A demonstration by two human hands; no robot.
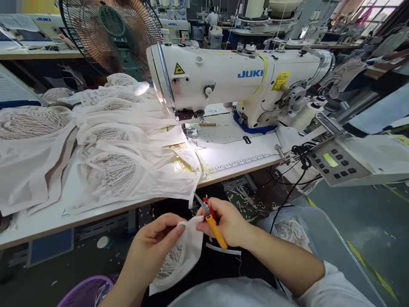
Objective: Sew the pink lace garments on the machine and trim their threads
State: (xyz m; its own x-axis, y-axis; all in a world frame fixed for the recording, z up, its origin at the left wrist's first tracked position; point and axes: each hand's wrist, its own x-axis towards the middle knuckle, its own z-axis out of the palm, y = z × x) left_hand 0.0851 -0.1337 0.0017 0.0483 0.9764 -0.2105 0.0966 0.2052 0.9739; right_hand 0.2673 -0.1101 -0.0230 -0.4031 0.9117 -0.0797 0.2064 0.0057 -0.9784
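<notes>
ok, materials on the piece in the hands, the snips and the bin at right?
Small cream fabric piece with a lace panel, held by the left hand: looks like soft matte knit plus open mesh. Yellow-and-red-handled thread snips in the right hand: glossy handles, probably plastic; shiny blades, likely steel. Translucent bluish bin: see-through wall suggests plastic.

left hand [156, 241]: pinches lace piece [179, 256] | right hand [228, 221]: grips thread snips [212, 221] at its edge
</notes>
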